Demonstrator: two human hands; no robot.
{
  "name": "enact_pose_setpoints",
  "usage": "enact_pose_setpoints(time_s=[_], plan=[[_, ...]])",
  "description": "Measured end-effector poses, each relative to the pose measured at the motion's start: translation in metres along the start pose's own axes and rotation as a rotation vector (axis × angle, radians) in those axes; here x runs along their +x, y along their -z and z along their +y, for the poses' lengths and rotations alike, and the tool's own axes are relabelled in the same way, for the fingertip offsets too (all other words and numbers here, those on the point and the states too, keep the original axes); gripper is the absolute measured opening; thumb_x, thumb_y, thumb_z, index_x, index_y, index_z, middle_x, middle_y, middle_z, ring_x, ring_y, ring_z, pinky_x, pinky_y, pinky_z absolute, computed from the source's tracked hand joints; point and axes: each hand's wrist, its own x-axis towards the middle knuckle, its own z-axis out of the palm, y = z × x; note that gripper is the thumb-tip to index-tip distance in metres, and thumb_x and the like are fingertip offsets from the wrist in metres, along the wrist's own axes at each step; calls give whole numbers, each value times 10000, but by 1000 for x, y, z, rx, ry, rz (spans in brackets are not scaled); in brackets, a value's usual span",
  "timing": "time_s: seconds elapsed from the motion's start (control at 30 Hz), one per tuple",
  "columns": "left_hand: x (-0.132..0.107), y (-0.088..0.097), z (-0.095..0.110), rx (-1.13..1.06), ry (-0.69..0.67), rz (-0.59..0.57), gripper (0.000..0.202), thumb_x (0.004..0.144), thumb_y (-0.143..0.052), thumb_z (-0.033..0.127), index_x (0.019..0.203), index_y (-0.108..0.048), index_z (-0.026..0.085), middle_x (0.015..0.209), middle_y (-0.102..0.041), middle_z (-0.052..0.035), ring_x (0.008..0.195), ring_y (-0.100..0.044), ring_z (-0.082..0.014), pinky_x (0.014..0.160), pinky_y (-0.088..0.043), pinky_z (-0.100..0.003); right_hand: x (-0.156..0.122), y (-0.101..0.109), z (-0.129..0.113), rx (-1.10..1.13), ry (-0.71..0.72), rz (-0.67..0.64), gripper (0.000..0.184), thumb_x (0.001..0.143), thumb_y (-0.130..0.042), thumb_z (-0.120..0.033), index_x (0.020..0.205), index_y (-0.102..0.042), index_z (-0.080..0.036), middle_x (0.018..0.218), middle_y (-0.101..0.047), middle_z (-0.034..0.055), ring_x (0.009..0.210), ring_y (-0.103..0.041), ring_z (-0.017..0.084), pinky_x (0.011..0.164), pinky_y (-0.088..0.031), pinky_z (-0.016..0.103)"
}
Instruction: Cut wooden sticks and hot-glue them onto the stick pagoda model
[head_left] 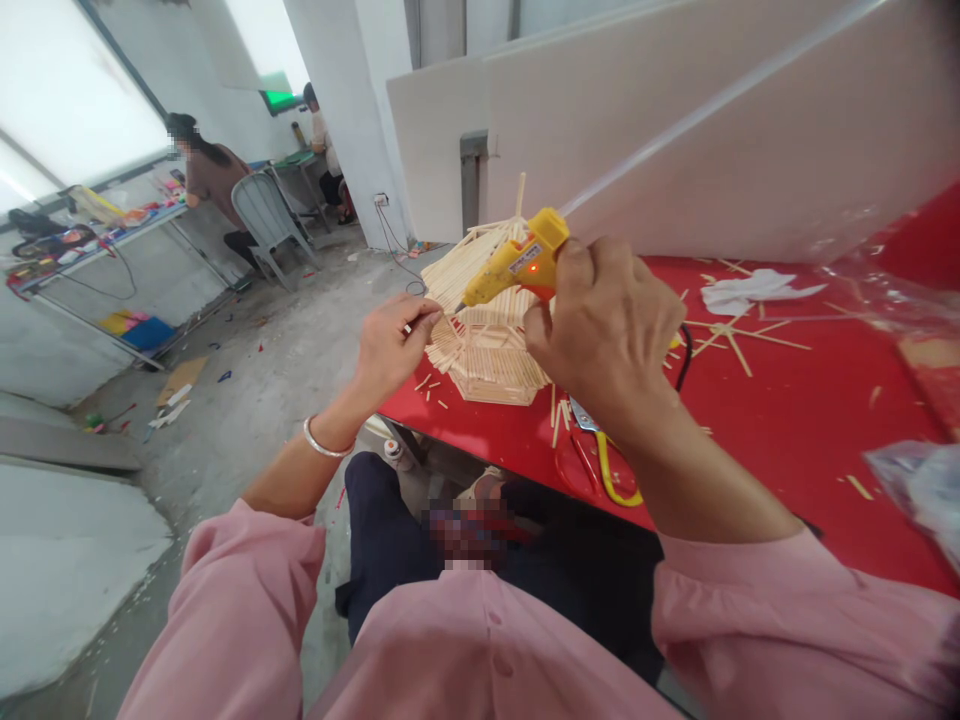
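My right hand (611,320) is wrapped round a yellow glue gun (517,262) with a lit red light. The gun's nozzle points down and left, close to my left hand's fingertips. My left hand (397,345) is pinched at the left side of a model built of thin wooden sticks (499,367). What sits between those fingertips is too small to make out. The model has layered, sloping stick roofs and stands near the red table's front left edge. A single stick (520,195) rises above its top.
Scissors with red and yellow handles (606,465) lie on the red table (787,430). Loose sticks, a star-shaped stick frame (726,330), white tissue (754,290) and clear plastic (915,490) are to the right. A person (217,175) sits at a cluttered table at the far left.
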Motion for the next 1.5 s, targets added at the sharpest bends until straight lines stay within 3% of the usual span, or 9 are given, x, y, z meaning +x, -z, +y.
enact_pose_setpoints(time_s=[0.4, 0.67, 1.5], plan=[[0, 0, 1, 3, 1, 10, 154, 915, -594, 257, 835, -725, 236, 785, -700, -9, 736, -638, -131, 670, -478, -258, -1, 0, 0, 1, -11, -5, 484, 895, -423, -326, 1344, -491, -161, 1136, -561, 181, 920, -527, 280, 668, -357, 358], [0, -2, 0, 15, -79, 36, 159, 919, -612, 289, 839, -722, 209, 776, -699, -3, 694, -627, -114, 698, -487, -253, -4, 8, -2, -61, -36, -28, 497, 916, -416, -331, 1363, -479, -123, 1151, -557, 189, 942, -534, 274, 668, -353, 343], [-1, -4, 0, 2, -89, 56, 173, 923, -618, 303, 820, -722, 211, 771, -710, -5, 688, -623, -113, 663, -482, -252, -1, -1, -3, -34, -21, -11, 455, 905, -427, -309, 1327, -475, -147, 1141, -542, 167, 947, -530, 271, 690, -389, 361]])
